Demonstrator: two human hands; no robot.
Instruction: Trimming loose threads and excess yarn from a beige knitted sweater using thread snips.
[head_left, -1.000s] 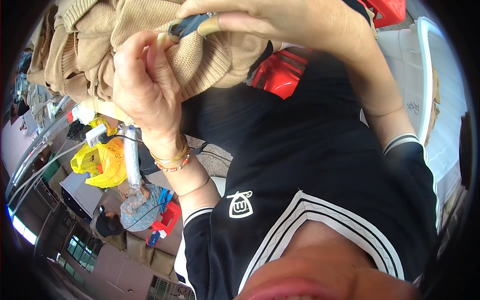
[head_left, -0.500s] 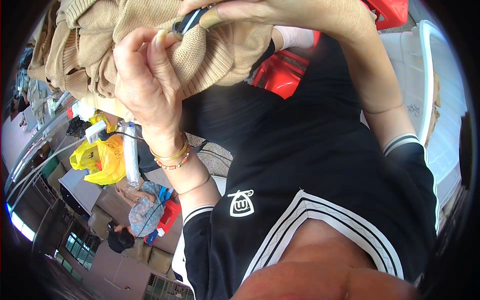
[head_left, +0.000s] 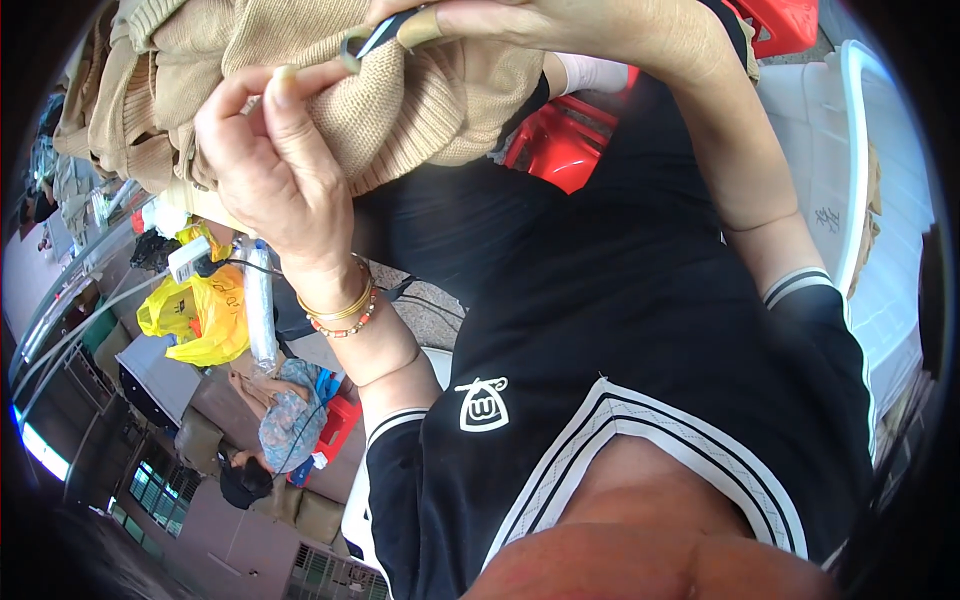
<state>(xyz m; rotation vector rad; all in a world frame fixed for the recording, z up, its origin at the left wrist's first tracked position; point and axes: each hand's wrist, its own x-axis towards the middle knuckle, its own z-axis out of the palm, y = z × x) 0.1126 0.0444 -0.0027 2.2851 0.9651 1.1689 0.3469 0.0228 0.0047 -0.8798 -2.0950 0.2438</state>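
A beige knitted garment (head_left: pixel 400 110) with ribbed bands lies bunched across my lap at the top of the view. My left hand (head_left: pixel 275 165), with gold and beaded bracelets at the wrist, is closed in a pinch at its near left side. Its thumb and forefinger meet, and whatever is between them is too small to make out. Another finger reaches along the knit toward the tool tip. My right hand (head_left: pixel 540 25) comes over from the right, tape around one finger, and is closed on a small dark tool with a pale edge (head_left: pixel 383 38). The tool's tip rests close to the knit.
More beige knitwear (head_left: pixel 150 100) is heaped at the upper left. A white plastic tub (head_left: pixel 855 150) stands at my right, red plastic stools (head_left: pixel 560 150) beyond my legs. To the left are yellow plastic bags (head_left: pixel 215 315), cables and a seated person (head_left: pixel 290 430).
My left hand has drawn left and slightly down, away from the tool tip, still pinched. The right hand and its tool have hardly shifted.
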